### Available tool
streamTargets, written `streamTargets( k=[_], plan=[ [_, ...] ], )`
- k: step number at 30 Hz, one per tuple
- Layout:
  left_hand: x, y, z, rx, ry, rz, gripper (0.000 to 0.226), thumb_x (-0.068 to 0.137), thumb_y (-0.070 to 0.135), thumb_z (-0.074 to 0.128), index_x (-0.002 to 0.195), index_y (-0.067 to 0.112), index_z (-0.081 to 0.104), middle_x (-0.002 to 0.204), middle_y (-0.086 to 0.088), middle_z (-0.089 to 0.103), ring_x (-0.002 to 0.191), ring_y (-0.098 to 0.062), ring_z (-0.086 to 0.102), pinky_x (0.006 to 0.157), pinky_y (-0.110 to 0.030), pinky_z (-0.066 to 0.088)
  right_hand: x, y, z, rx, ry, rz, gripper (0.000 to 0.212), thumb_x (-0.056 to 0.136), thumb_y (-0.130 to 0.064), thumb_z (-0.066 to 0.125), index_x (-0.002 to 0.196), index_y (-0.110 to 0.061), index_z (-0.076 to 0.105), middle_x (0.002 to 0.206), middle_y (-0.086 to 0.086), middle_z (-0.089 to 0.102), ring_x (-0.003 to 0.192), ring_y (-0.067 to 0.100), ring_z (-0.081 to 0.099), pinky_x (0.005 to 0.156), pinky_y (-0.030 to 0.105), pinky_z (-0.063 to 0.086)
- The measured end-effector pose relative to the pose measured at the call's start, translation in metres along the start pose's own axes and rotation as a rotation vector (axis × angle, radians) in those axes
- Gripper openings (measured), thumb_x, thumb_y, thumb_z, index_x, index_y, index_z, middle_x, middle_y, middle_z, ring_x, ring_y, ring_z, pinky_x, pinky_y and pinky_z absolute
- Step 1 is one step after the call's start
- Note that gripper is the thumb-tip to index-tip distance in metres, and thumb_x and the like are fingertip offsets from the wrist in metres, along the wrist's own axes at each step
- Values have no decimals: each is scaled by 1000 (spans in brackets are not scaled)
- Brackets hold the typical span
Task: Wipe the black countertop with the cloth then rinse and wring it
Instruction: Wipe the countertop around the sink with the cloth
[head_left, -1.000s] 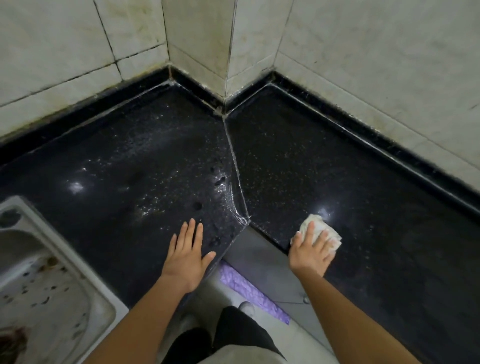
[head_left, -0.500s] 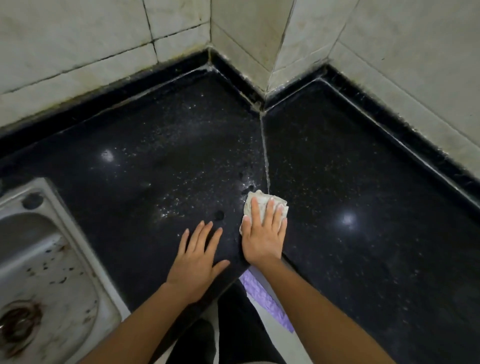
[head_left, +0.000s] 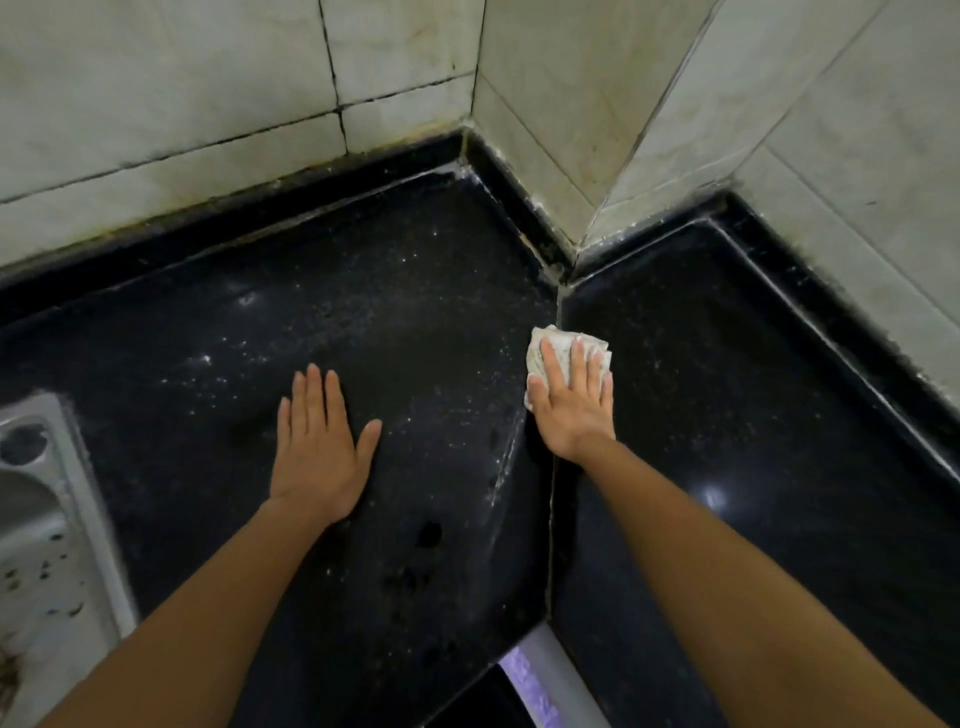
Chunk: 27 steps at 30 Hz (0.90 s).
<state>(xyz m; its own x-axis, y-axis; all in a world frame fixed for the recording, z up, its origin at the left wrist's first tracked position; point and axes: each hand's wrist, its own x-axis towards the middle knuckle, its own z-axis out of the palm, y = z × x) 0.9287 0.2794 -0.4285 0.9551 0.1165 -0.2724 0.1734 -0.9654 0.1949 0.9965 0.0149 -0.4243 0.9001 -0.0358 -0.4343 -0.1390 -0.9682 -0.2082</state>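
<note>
A black speckled countertop (head_left: 415, 322) fills the corner, with a seam running from the wall corner toward me. A small folded white cloth (head_left: 561, 340) lies on that seam. My right hand (head_left: 574, 400) presses flat on the cloth with straight fingers; the cloth's far edge shows beyond the fingertips. My left hand (head_left: 319, 452) rests flat on the counter to the left, fingers straight, holding nothing. Wet streaks and dark drops mark the surface near the seam.
A steel sink (head_left: 41, 530) with a stained drainboard sits at the left edge. Pale tiled walls (head_left: 208, 104) meet in a jutting corner (head_left: 576, 228) behind the counter. A raised black lip runs along the walls. Purple fabric (head_left: 530, 686) shows below the counter's front edge.
My right hand has slid the cloth from the front right of the counter leftward, then farther back along the seam toward the wall corner. My left hand has shifted forward, still flat.
</note>
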Motion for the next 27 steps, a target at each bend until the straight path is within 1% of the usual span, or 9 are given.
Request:
streamTargets(
  k=[4,10,15,18,20,22,24,25,27],
  plan=[
    [19,-5,-5,7,-74,-68,78,95,55,13,148,5,-15,155,-14,-22,143,-25,-21,115,-38,-13,36,-1,-22,-45,-44,-30,56,101,-50,9,148,-38,-18,156,4,-30,142,23,-30,114,40,-20],
    [22,-4,-7,-14,-173,-92,78,94,57,9,145,8,-23,152,-13,-30,141,-24,-27,114,-37,-15,24,-14,-5,-100,30,-79,57,101,-49,10,150,-33,-14,158,10,-23,144,28,-24,115,43,-17],
    [23,-5,-12,-10,-232,-82,78,93,58,6,144,8,-26,151,-13,-32,139,-24,-30,115,-39,-15,-26,-27,23,-212,-2,-340,66,88,-62,-12,148,-34,-16,159,10,-18,145,27,-22,115,40,-16],
    [23,-4,-15,-13,-254,-83,78,93,59,5,143,9,-27,150,-13,-34,139,-23,-31,115,-39,-14,-44,-7,26,-279,-59,-585,56,92,-57,-4,144,-43,-17,155,1,-24,143,22,-28,116,38,-16],
    [23,-4,-17,-26,-267,-83,78,93,59,5,143,9,-27,150,-13,-34,139,-23,-31,115,-39,-15,-44,17,21,-317,-82,-664,53,93,-59,-3,143,-48,-16,156,-3,-20,143,18,-27,116,35,-16],
    [23,-4,-18,-39,-275,-79,78,93,59,5,143,9,-27,150,-13,-34,139,-24,-31,115,-39,-15,-36,36,12,-303,-78,-554,57,88,-65,-8,143,-49,-11,159,-3,-14,143,17,-26,115,32,-18],
    [23,-4,-19,-48,-279,-79,78,93,59,5,143,9,-27,150,-13,-35,138,-23,-32,115,-39,-16,-20,47,1,-253,-7,-338,68,84,-71,-10,146,-44,-5,161,2,-7,146,21,-17,115,32,-14],
    [23,-4,-19,-50,-284,-80,77,93,58,5,142,9,-28,149,-13,-35,138,-23,-32,114,-39,-16,-11,49,-4,-224,32,-235,71,84,-69,-7,149,-41,-3,162,4,-6,147,22,-14,116,35,-10],
    [24,-4,-20,-50,-301,-81,77,93,58,5,141,10,-30,148,-13,-37,137,-24,-34,113,-38,-17,11,49,-15,-135,61,-65,63,93,-60,4,151,-38,-3,161,5,-10,147,23,-14,118,40,-7]
  ],
)
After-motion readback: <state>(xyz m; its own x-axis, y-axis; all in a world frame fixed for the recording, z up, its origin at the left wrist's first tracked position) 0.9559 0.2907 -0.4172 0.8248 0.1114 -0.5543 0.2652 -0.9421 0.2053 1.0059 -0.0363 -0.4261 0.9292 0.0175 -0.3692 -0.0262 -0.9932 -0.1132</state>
